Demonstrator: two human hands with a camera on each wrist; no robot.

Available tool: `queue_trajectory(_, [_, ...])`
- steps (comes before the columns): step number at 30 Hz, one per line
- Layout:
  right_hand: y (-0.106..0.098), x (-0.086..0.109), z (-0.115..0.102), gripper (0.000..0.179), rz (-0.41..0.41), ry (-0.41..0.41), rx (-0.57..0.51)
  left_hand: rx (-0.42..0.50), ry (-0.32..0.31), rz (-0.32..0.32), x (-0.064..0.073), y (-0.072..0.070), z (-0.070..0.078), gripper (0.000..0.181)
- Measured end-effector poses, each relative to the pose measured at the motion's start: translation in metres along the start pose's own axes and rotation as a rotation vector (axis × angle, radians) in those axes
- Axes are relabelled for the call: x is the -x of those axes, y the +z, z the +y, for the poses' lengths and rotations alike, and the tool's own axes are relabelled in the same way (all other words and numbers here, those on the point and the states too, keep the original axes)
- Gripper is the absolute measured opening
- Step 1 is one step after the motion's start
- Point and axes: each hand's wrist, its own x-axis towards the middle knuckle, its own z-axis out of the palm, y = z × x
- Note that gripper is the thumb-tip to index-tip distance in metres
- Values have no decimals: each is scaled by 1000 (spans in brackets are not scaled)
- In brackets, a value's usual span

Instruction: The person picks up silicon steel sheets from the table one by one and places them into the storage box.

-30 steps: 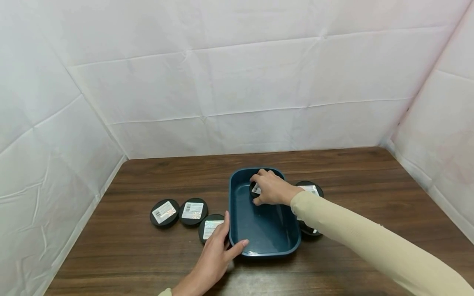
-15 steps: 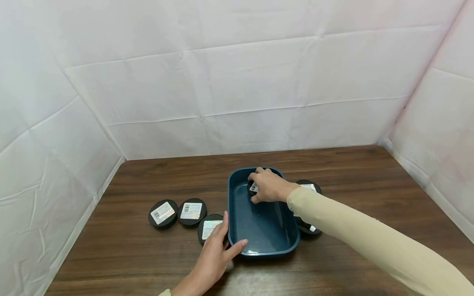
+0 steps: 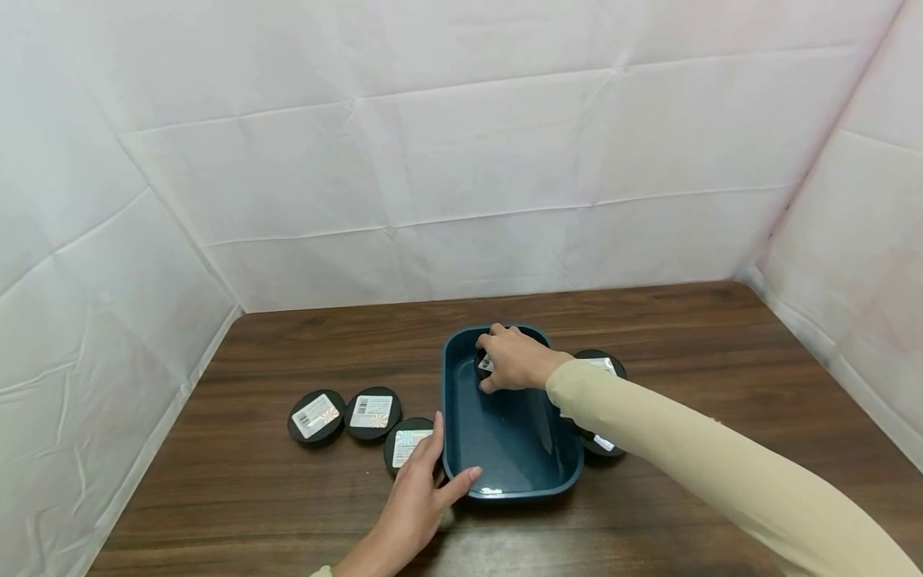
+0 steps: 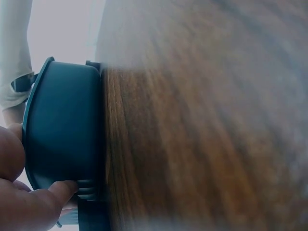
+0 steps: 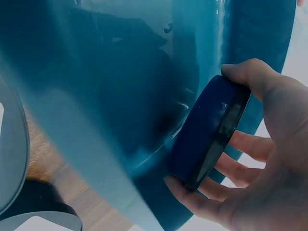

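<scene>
My right hand (image 3: 513, 361) grips a flat, round black container (image 5: 209, 130) with a white barcode label, inside the far end of a deep blue rectangular tray (image 3: 508, 453). In the right wrist view the container is tilted, with the thumb on one edge and fingers round the other. My left hand (image 3: 417, 490) holds the tray's near left corner. Its thumb lies over the rim and its fingers rest against the outer wall, seen side-on in the left wrist view. Beside that hand lies a similar labelled container (image 3: 405, 446), partly hidden by the fingers.
Two more round black containers (image 3: 317, 417) lie farther left on the brown wooden table (image 3: 238, 497). Others (image 3: 604, 366) stand right of the tray, partly covered by my right sleeve (image 3: 671, 433). White cloth walls (image 3: 490, 168) enclose the table's back and sides.
My right hand has shifted slightly left inside the tray with the container in its grip. The left hand stays at the tray's corner.
</scene>
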Motion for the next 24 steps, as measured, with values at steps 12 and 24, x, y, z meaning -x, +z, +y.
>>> queue_trajectory(12, [1,-7,-2,63,-92,12,47,-20,-24,3,0,0,1,96])
queue_trajectory(24, [3,-9,-6,68,-151,47,106,-12,-1,-4,-1,1,1,95])
